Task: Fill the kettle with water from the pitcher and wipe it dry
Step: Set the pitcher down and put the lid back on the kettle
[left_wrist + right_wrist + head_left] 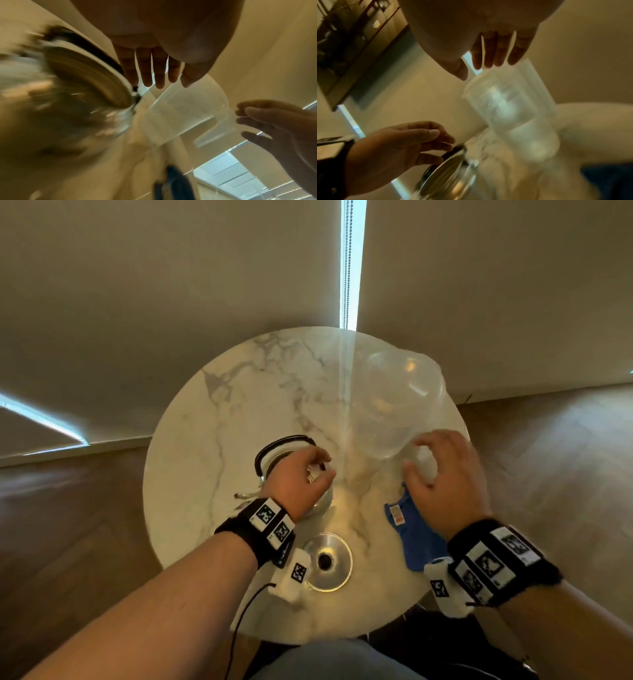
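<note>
On the round marble tabletop (191, 419) stands a glass kettle (274, 460) with a black hoop handle, its lid (328, 560) lying nearer. The left hand (301, 481) hovers over it, fingers loose, holding nothing. The right hand (445, 474), fingers relaxed, reaches beside the clear pitcher (387, 405), above a blue cloth (416, 539).

Both forearms are bare, with no sleeves showing. Each wrist carries a wide black fabric band (261, 534) fitted with white rectangular plates printed with black-and-white square fiducial markers. The band on the right wrist (498, 561) has the same plates and looks fuzzy at its edge. Below each band hangs a small white camera block (293, 575) with one more marker; the right one (443, 587) matches. A thin black cable (239, 623) trails from the left block. Grey-blue trousers (325, 660) show at the bottom edge.
</note>
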{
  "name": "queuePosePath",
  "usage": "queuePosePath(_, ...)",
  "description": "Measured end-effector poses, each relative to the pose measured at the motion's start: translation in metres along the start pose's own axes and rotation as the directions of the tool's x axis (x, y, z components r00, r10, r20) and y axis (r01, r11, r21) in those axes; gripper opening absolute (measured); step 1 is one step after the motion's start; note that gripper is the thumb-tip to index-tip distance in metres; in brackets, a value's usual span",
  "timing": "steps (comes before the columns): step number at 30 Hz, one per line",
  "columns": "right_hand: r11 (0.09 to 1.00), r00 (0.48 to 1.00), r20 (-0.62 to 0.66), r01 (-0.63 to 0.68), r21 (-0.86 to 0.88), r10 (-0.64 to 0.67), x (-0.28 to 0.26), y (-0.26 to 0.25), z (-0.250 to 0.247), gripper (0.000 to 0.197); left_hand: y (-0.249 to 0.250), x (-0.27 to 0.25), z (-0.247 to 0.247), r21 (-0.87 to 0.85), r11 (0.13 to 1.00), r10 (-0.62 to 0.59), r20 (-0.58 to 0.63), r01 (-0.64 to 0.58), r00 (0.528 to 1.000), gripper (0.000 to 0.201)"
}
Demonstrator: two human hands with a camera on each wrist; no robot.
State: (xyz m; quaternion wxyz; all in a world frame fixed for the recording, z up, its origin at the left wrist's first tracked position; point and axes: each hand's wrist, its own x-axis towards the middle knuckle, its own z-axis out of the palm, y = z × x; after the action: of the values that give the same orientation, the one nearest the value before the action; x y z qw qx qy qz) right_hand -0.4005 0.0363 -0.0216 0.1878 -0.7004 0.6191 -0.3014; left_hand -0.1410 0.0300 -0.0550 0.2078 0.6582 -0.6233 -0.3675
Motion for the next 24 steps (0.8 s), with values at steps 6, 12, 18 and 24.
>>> queuePosePath(6,0.986,0.769,0.633,0.158,-0.054,-0.089,-0.073,-0.025,0.081,0.021,-0.061,-0.094,0.012,0.288,0.955,-0.105,0.134,0.062,0.985,0.016)
queuePosePath(12,0.960,0.627,0.777,0.248,-0.134,-0.053,-0.106,-0.028,0.139,0.030,-0.105,-0.143,0.011,0.315,0.934,-0.225,0.145,0.170,0.963,0.025)
queuePosePath(18,0.959,0.629,0.776,0.249,-0.137,-0.053,-0.100,-0.032,0.142,0.022,-0.112,-0.119,-0.022,0.227,0.960,-0.184,0.061,0.166,0.981,0.026)
queuePosePath(24,0.996,0.843,0.535,0.091,-0.028,-0.062,-0.059,-0.077,0.112,0.029,-0.104,-0.054,-0.062,0.206,0.976,-0.040,-0.138,0.068,0.990,0.063)
